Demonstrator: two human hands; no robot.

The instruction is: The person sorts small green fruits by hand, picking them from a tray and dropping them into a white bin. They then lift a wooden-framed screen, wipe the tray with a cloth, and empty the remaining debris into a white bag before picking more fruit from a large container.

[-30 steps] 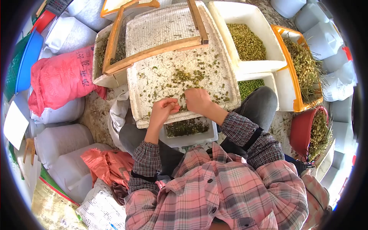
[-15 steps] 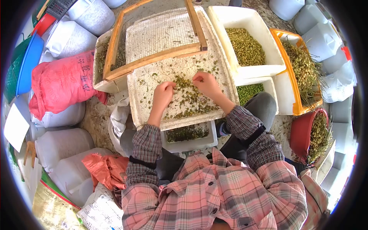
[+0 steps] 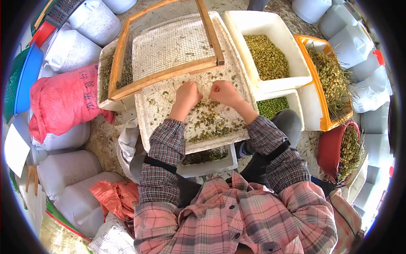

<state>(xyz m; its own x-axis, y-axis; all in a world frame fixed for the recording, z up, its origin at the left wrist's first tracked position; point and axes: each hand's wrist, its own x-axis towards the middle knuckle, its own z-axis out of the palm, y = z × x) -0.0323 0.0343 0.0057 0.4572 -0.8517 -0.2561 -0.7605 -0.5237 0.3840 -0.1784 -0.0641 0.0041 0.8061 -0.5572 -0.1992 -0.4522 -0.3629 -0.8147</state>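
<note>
A white foam board [image 3: 154, 127] lies before me, strewn with small green and brown seed pods [image 3: 211, 122] and bits of leaf. My left hand [image 3: 187, 98] is over the pods with its fingers curled closed; what is in them, if anything, is hidden. Close by on its right, my right hand [image 3: 225, 93] is also closed, thumb and fingers pressed together over the board. I cannot make out anything between those fingers. A wooden-framed mesh sieve [image 3: 169, 77] rests tilted across the far part of the board.
On the right stand a foam box [image 3: 302, 82] of yellowish pods, a smaller foam box [image 3: 296, 101] of green ones, an orange crate [image 3: 325, 122] and a red basin [image 3: 327, 148] with stalks. A pale tray [image 3: 203, 170] sits below the board. Sacks and several jugs line the left.
My left hand has moved forward and right, nearer my right hand. The heap of pods between the hands looks more spread out. The whole view has shifted slightly.
</note>
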